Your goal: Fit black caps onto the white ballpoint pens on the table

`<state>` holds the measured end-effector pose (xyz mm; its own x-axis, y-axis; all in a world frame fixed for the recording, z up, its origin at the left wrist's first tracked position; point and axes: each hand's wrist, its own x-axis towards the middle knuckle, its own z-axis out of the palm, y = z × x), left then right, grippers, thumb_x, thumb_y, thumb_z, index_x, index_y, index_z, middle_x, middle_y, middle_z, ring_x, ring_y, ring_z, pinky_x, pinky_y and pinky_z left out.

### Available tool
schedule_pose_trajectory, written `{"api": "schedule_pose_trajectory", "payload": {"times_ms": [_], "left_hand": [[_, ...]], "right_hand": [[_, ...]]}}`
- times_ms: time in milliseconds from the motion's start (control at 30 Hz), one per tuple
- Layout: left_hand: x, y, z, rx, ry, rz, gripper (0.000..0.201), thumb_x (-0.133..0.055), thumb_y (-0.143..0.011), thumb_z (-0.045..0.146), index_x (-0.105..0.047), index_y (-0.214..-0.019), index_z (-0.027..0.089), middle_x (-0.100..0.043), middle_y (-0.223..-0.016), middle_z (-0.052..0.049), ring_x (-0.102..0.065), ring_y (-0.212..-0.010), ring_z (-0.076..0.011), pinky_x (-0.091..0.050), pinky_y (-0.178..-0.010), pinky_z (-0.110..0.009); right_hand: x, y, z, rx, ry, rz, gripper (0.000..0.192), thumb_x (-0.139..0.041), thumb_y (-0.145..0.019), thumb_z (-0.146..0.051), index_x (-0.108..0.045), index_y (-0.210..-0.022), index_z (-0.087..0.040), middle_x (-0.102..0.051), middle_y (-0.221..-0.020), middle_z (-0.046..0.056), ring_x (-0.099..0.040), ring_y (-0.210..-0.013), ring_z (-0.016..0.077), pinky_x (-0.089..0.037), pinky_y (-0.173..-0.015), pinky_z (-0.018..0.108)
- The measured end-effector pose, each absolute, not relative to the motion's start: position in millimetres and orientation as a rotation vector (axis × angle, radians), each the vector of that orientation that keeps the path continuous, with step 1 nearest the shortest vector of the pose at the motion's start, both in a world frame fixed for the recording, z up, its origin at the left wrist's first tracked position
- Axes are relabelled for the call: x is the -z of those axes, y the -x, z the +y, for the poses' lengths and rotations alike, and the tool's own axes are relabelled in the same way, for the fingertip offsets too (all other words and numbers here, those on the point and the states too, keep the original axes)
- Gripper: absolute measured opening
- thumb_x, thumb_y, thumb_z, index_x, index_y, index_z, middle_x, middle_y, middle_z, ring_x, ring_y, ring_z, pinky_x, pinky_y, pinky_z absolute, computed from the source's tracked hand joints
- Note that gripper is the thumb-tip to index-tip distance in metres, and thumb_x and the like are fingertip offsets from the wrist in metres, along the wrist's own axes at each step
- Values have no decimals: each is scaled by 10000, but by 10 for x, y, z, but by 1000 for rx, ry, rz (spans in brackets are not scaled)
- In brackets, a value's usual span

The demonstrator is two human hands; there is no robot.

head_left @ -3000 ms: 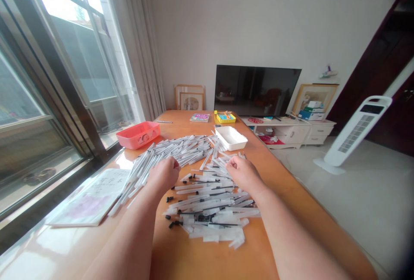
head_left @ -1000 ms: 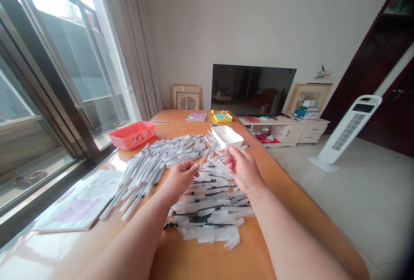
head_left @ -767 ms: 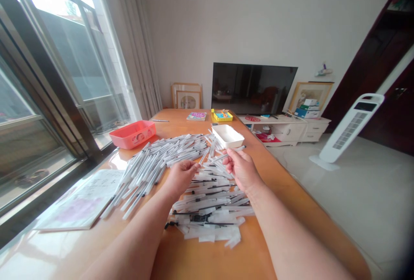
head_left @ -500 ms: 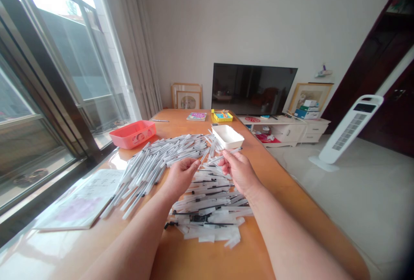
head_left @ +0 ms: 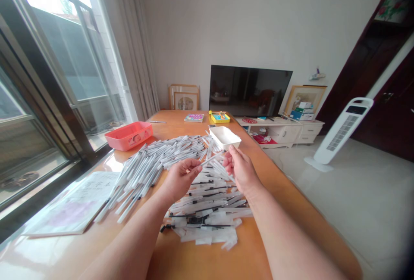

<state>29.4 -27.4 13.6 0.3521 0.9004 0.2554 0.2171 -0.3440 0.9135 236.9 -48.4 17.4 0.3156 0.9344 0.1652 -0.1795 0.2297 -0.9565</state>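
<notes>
Drew the pen (head_left: 212,158) leftward since half a second ago. Pinch it in the left hand (head_left: 195,169), over loose parts (head_left: 207,202); curl the right hand (head_left: 242,169) at its dark end, can't tell if gripping. Leave a strip of counter (head_left: 268,173) before the right edge.

Slim whitish tube-shaped pen (head_left: 211,159), dark at one end | state: pinched by my left hand (head_left: 179,178) | pose: slanted | position: dark end beside my right hand (head_left: 243,170)

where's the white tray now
In the head view, the white tray sits right of centre on the table, beyond the right hand and right of the heaped pens.
</notes>
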Motion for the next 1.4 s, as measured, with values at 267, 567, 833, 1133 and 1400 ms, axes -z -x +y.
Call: {"api": "schedule_pose_trajectory", "payload": {"times_ms": [267,567,833,1133,1400], "left_hand": [[-153,-271,-277,-1159,-1924,1065,227,-706,-831,429,-771,-891,220,-726,-872,-44,-605,-848,-211,-455,-805,-305],[-265,-191,-298,-1029,-1932,1058,308,-656,-861,494,-762,-841,205,-662,-736,-18,-555,-713,-174,-426,-676,-269],[-246,-148,-272,-872,-1805,1005,355,-627,-877,530,-712,-839,188,-639,-734,-10,-561,-703,-158,-435,-670,-252],[-230,-137,-243,-967,-1890,1018,335,-685,-814,519,-719,-764,189,-602,-641,0,-534,-613,-154,-439,-597,-250],[-222,-91,-211,-901,-2013,1081,352,-594,-893,511,-722,-832,188,-605,-667,2,-531,-635,-147,-434,-625,-248]], "right_hand": [[-211,-2445,-499,-936,1114,-1074,497,-660,-841,-651,-536,-657,-206,-413,-502,-57,-306,-443,84,-228,-422,244],[-236,-2492,-540,-952,1140,-1228,478,-612,-870,-640,-537,-683,-206,-451,-556,-49,-342,-484,91,-263,-446,236],[-280,-2503,-571,-1020,1104,-1285,337,-586,-899,-518,-539,-755,-217,-573,-629,-42,-391,-436,79,-289,-414,223],[-224,-2522,-543,-927,1195,-1323,469,-598,-889,-624,-549,-684,-205,-509,-539,-39,-387,-461,92,-290,-439,232],[-270,-2529,-585,-1086,1155,-1296,321,-659,-880,-498,-576,-788,-202,-626,-688,-10,-455,-496,85,-358,-431,200]]}}
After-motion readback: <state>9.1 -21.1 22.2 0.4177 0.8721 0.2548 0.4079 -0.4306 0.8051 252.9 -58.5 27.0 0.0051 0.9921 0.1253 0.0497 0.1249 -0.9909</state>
